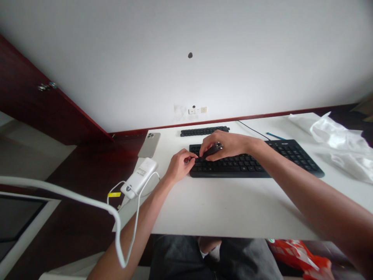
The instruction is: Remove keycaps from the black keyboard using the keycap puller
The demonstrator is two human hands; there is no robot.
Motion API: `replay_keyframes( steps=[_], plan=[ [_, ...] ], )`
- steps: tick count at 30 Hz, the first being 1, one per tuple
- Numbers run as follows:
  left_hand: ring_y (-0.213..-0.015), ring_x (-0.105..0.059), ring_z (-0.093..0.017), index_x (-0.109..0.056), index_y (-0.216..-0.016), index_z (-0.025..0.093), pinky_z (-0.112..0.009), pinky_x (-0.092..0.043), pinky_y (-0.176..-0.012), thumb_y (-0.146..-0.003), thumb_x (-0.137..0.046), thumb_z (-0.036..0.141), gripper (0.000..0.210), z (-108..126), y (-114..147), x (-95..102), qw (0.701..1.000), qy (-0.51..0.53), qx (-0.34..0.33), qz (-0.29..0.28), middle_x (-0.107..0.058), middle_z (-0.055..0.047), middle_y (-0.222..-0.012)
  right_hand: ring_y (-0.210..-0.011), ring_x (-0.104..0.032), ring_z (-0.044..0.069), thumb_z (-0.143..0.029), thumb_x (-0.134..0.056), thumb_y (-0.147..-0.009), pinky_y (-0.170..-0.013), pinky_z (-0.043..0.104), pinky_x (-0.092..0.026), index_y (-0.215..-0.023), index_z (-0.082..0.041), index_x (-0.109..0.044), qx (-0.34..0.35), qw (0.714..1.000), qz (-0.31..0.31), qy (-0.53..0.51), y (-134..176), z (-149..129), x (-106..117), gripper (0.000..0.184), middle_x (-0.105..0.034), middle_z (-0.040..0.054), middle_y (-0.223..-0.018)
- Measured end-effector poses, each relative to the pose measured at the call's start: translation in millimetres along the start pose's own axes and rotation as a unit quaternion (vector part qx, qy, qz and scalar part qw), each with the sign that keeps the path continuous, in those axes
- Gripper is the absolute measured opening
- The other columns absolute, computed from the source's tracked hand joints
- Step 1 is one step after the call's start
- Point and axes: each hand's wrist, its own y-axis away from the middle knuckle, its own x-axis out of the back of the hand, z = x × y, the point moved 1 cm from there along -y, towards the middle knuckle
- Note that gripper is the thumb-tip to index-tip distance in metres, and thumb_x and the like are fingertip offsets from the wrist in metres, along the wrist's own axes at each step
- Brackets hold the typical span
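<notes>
A black full-size keyboard lies flat on the white table. My right hand is closed around a dark, slim-handled tool with a shiny metal end; its exact kind is unclear. The tool's lower end points down at the keys near the keyboard's left end. Beside it, my left hand rests at the keyboard's left edge, thumb and forefinger pinched close to the tool's tip. Anything between those fingers is too small to make out.
Behind the keyboard lies a black strip of keys. A phone and a white power bank with a white cable are at the left. A blue stick and white plastic bags lie at the right.
</notes>
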Motion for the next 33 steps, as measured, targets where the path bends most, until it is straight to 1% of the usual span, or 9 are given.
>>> replay_keyframes(
  steps=[3, 8, 15, 18, 23, 26, 29, 31, 33],
  plan=[
    [-0.076, -0.062, -0.012, -0.078, -0.099, 0.022, -0.025, -0.052, -0.076, -0.093, -0.060, 0.014, 0.020, -1, 0, -0.5, 1.000, 0.007, 0.001, 0.001, -0.067, -0.002, -0.091, -0.079, -0.074, 0.020, -0.022, -0.075, -0.079, -0.074, 0.029, -0.056, -0.100, -0.029, -0.085, -0.030, 0.999, 0.031, 0.006, -2, 1, -3, 0.024, -0.081, -0.0009, -0.091],
    [-0.074, -0.061, -0.011, -0.078, -0.099, 0.022, -0.025, -0.052, -0.076, -0.093, -0.060, 0.014, 0.020, -2, 0, -0.6, 1.000, -0.001, -0.001, 0.000, -0.066, -0.001, -0.090, -0.071, -0.073, 0.018, -0.023, -0.075, -0.078, -0.063, 0.026, -0.054, -0.097, -0.026, -0.085, -0.062, 0.996, 0.063, 0.008, -4, 5, -7, 0.022, -0.080, -0.0015, -0.082],
    [-0.077, -0.063, -0.012, -0.077, -0.099, 0.022, -0.025, -0.052, -0.078, -0.092, -0.061, 0.013, 0.020, -1, 0, -0.5, 1.000, 0.005, 0.003, -0.002, -0.067, -0.001, -0.092, -0.069, -0.074, 0.018, -0.026, -0.074, -0.079, -0.064, 0.025, -0.056, -0.092, -0.020, -0.084, -0.079, 0.993, 0.092, 0.005, -8, 10, -10, 0.017, -0.077, -0.0006, -0.072],
    [-0.078, -0.063, -0.012, -0.077, -0.100, 0.022, -0.026, -0.052, -0.078, -0.093, -0.061, 0.013, 0.020, 0, -1, -0.1, 1.000, 0.003, 0.004, -0.006, -0.067, -0.002, -0.093, -0.071, -0.075, 0.019, -0.027, -0.075, -0.079, -0.063, 0.025, -0.055, -0.093, -0.019, -0.083, -0.084, 0.991, 0.101, -0.009, -9, 14, -12, 0.018, -0.078, -0.0001, -0.073],
    [-0.076, -0.062, -0.012, -0.078, -0.099, 0.021, -0.025, -0.052, -0.078, -0.093, -0.061, 0.014, 0.019, 1, -1, 0.3, 1.000, 0.003, -0.002, -0.005, -0.067, -0.002, -0.091, -0.073, -0.074, 0.019, -0.032, -0.075, -0.080, -0.064, 0.025, -0.053, -0.087, -0.017, -0.080, -0.096, 0.988, 0.122, -0.012, -12, 27, -15, 0.017, -0.077, 0.0016, -0.075],
    [-0.075, -0.061, -0.011, -0.078, -0.099, 0.020, -0.025, -0.051, -0.077, -0.093, -0.061, 0.013, 0.019, -1, -1, -0.1, 1.000, 0.005, -0.004, -0.004, -0.066, -0.001, -0.089, -0.075, -0.074, 0.020, -0.035, -0.075, -0.080, -0.064, 0.026, -0.053, -0.090, -0.016, -0.079, -0.106, 0.987, 0.115, -0.023, -11, 29, -13, 0.022, -0.078, 0.0025, -0.079],
    [-0.075, -0.061, -0.011, -0.078, -0.100, 0.021, -0.024, -0.051, -0.077, -0.093, -0.062, 0.013, 0.020, -2, -1, -0.6, 1.000, 0.008, -0.005, -0.003, -0.066, -0.001, -0.090, -0.079, -0.075, 0.021, -0.036, -0.076, -0.079, -0.069, 0.027, -0.056, -0.098, -0.017, -0.079, -0.107, 0.990, 0.079, -0.049, -8, 21, -9, 0.027, -0.079, 0.0029, -0.083],
    [-0.075, -0.061, -0.011, -0.078, -0.100, 0.021, -0.024, -0.051, -0.076, -0.092, -0.062, 0.012, 0.020, -3, -1, -0.8, 1.000, 0.009, -0.009, -0.001, -0.065, -0.001, -0.089, -0.081, -0.076, 0.021, -0.034, -0.076, -0.079, -0.072, 0.027, -0.057, -0.099, -0.018, -0.079, -0.105, 0.992, 0.058, -0.051, -7, 12, -7, 0.026, -0.080, 0.0032, -0.087],
    [-0.075, -0.061, -0.011, -0.078, -0.101, 0.022, -0.023, -0.051, -0.076, -0.092, -0.062, 0.012, 0.021, -4, 0, -1.1, 1.000, 0.009, -0.013, 0.001, -0.065, -0.001, -0.089, -0.081, -0.076, 0.020, -0.030, -0.076, -0.079, -0.072, 0.027, -0.057, -0.097, -0.018, -0.079, -0.100, 0.993, 0.055, -0.033, -7, 4, -6, 0.022, -0.080, 0.0036, -0.088]
  ],
)
